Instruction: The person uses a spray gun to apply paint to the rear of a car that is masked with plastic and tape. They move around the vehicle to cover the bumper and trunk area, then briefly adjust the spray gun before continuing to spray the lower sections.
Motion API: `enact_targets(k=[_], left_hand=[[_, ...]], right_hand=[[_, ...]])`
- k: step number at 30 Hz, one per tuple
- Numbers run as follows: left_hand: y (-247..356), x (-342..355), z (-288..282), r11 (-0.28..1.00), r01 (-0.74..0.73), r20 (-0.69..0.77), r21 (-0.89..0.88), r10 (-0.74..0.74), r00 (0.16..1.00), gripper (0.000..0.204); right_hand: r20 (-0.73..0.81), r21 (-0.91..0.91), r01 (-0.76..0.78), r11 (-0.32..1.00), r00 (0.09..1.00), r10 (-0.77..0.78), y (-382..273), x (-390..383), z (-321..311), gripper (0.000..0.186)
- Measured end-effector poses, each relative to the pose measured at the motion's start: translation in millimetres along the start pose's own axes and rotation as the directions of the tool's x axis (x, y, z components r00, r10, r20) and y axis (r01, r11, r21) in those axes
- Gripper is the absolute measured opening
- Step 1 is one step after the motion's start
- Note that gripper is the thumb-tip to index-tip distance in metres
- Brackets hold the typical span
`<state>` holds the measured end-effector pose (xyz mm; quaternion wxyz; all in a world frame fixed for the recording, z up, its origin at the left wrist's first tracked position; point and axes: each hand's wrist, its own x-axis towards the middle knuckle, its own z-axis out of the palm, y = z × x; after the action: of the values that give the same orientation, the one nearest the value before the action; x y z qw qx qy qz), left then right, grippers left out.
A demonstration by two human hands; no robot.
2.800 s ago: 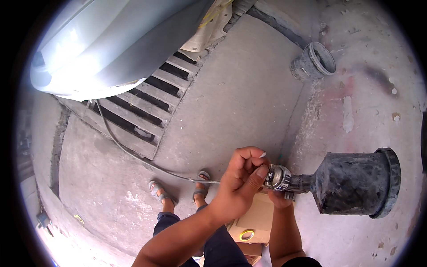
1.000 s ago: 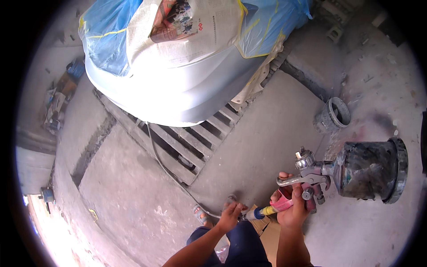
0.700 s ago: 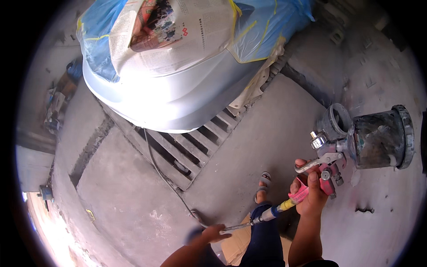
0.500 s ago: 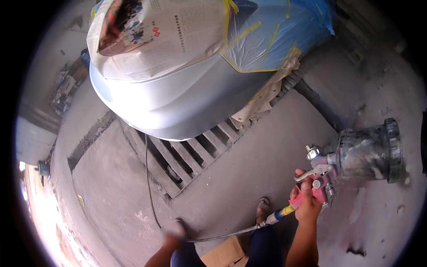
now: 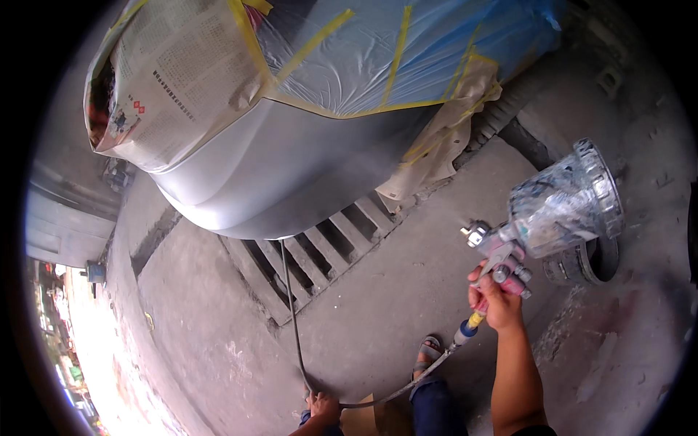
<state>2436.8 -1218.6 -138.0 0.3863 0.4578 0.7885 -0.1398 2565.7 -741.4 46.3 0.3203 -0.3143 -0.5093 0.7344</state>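
My right hand point(image 5: 502, 304) is wrapped round the handle of a spray gun point(image 5: 511, 267), its nozzle pointing left toward a silver-grey car bumper point(image 5: 291, 163). A paint-stained cup point(image 5: 556, 203) sits on the gun. From the handle a thin air hose point(image 5: 297, 327) runs down to my left hand point(image 5: 322, 408), which is closed on it at the lower edge. Beyond that hand the hose rises toward the bumper's underside. Newspaper point(image 5: 196, 80) and translucent plastic sheeting point(image 5: 371, 58), edged with yellow tape, cover the body above the bumper. A faint haze hangs by its right part.
Under the bumper lies a slatted floor grate point(image 5: 320, 254) with dark gaps. A dirty ring-shaped container point(image 5: 582, 265) stands on the floor behind the cup. A cardboard piece point(image 5: 361, 418) lies between my feet. Masking paper point(image 5: 436, 156) hangs at the bumper's right end.
The view has shifted toward the bumper's right side. The spray gun has tilted upward, its nozzle now a little farther left. My left hand, blurred before, shows clearly on the hose.
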Motion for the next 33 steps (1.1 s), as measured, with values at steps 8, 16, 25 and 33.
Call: enact_targets(k=[8, 16, 25, 33], left_hand=[[43, 38, -39, 0.994, -0.015, -0.018, -0.111, 0.014, 1.000, 0.021], [-9, 25, -8, 0.992, 0.014, -0.068, 0.122, -0.006, 0.998, 0.030], [-22, -4, -64, 1.000, -0.004, 0.130, 0.013, 0.002, 0.992, 0.035], [25, 46, -62, 0.998, -0.053, 0.059, 0.034, 0.051, 0.997, 0.026]], right_hand=[[-0.525, -0.116, -0.073, 0.991, 0.851, 0.002, -30, 51, -67, 0.025], [-0.337, -0.122, 0.029, 0.992, 0.939, -0.069, -3, 28, 17, 0.024], [0.335, -0.091, -0.014, 0.996, 0.941, 0.044, 3, -4, 51, 0.022], [-0.437, -0.048, 0.020, 0.999, 0.899, -0.039, -4, 76, -49, 0.028]])
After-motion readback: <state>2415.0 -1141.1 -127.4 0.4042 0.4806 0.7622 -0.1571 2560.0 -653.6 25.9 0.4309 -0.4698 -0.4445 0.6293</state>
